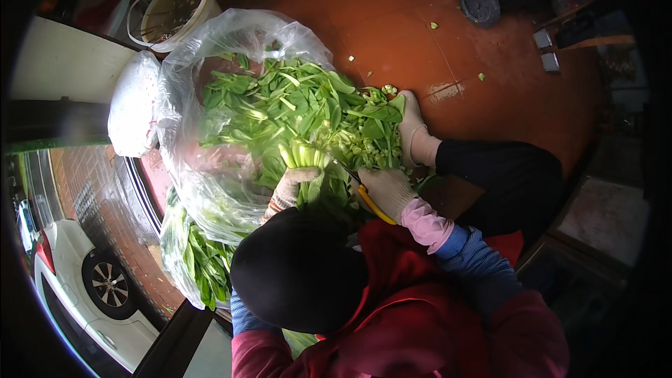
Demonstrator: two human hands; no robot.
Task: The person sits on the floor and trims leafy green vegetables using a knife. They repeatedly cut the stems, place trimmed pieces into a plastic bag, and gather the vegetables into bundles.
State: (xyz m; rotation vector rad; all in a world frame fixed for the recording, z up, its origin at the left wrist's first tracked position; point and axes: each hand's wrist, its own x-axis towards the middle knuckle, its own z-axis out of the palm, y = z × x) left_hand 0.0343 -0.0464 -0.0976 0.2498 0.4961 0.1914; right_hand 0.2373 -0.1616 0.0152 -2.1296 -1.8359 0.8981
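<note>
My left hand (298, 181), in a knitted glove, grips a bunch of leafy greens (303, 156) by its pale stalks, cut ends upward. Close on its right, my gloved right hand (386, 189) is closed around a yellow-handled cutting tool (374, 205) that looks like scissors. Its dark blade points at the stalks; whether it touches them I cannot tell. Beyond both hands spreads a heap of loose green leaves (299, 94), partly on a clear plastic sheet or bag (210, 205). Chopped stem pieces (367, 144) lie by my right hand.
A bare foot in a pale shoe (412, 126) borders the heap on the right. More greens (207, 262) fill a plastic bag at lower left. A white bucket (207, 8) holding thin sticks and a stuffed white plastic bag (134, 102) stand beyond. Scraps dot the red tiled floor (388, 26).
</note>
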